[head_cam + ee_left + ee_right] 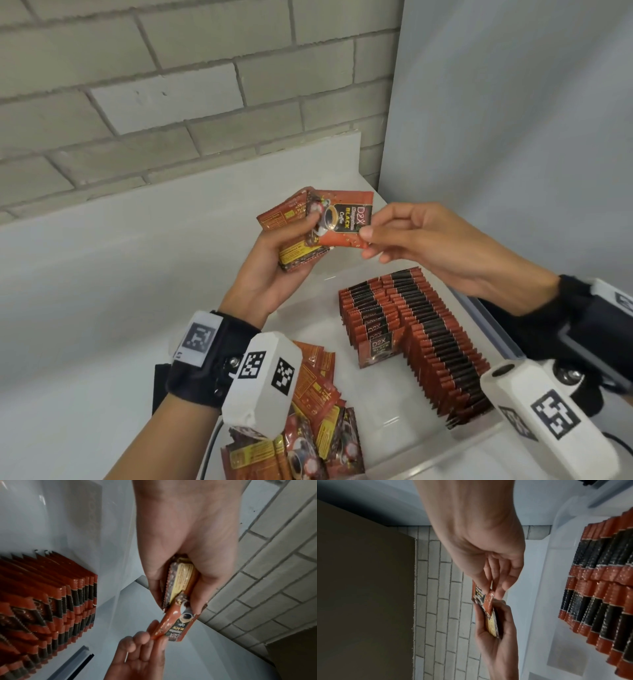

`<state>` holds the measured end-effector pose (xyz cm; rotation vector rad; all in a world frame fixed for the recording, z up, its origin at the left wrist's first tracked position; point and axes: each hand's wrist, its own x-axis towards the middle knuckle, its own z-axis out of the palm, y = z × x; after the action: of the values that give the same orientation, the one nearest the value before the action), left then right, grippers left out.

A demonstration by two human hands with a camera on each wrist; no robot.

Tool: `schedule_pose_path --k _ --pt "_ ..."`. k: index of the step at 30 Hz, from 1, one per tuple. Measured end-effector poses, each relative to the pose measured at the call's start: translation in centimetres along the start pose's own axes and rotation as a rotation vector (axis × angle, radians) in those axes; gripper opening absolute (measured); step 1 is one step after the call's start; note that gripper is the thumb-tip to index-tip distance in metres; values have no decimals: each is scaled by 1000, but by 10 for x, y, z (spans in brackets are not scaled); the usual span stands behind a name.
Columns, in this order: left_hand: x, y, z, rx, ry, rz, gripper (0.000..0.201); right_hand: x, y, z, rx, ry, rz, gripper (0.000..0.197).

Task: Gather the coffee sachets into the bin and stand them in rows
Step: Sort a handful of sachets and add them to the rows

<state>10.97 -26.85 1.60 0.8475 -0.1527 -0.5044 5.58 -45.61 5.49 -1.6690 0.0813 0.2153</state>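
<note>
A red sachet (346, 219) reading "D2X BLACK Coffee" is being pinched at its edge by the right hand (428, 246), thumb and fingertips closed on it. The left hand (274, 270) is gripping a small stack of sachets (294, 253) beneath it. Below, standing rows (411, 335) are filling the clear bin (486, 315); loose sachets (318, 431) are lying near the tabletop's (102, 274) front edge.

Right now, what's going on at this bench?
A person is sorting coffee sachets. The left hand holds a small stack of sachets, while the right hand pinches the corner of the top sachet of that stack. In the clear bin below, two rows of sachets already stand upright, the left row shorter. A loose pile lies flat near the left wrist, not yet stood up.
</note>
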Motion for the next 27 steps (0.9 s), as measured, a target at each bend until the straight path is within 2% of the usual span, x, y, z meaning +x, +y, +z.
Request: schedule_pose_path --k 3,7,12,16,27 --pt "2 0 -1 6 33 -39 27 0 -3 -6 -113 34 -36 10" --pt "3 0 -2 -60 58 -30 17 -4 -10 -21 -290 46 -65 12" --pt "7 -1 -5 -43 127 -56 15 -13 -12 -28 -625 -211 -18 4" --pt "6 -1 -4 -23 148 -66 17 -15 1 -16 -855 -320 -17 7" --pt "4 -2 -3 -19 87 -88 29 -18 24 -2 -1002 -411 -8 8"
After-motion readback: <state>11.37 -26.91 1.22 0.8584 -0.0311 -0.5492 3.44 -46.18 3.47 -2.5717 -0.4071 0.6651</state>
